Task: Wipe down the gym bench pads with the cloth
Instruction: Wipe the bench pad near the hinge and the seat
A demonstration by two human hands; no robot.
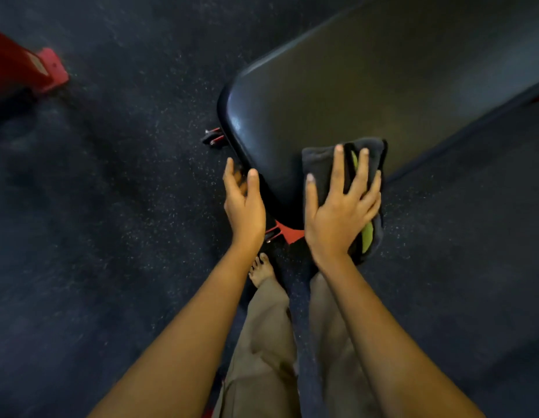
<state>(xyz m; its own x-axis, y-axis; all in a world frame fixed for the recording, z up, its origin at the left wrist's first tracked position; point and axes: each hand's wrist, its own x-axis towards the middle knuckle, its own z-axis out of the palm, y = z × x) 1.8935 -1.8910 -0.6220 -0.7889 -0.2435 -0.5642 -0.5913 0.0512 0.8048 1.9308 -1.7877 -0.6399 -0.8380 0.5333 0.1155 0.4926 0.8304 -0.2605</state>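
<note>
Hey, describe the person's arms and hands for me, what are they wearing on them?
The left forearm and right forearm are bare to the frame edge, no sleeves in view. The left hand and right hand wear no gloves, and no rings, watch or bracelets show.

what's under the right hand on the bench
A dark cloth with green showing lies under the right hand, on the bench pad. The pad beneath the cloth is hidden.
</note>
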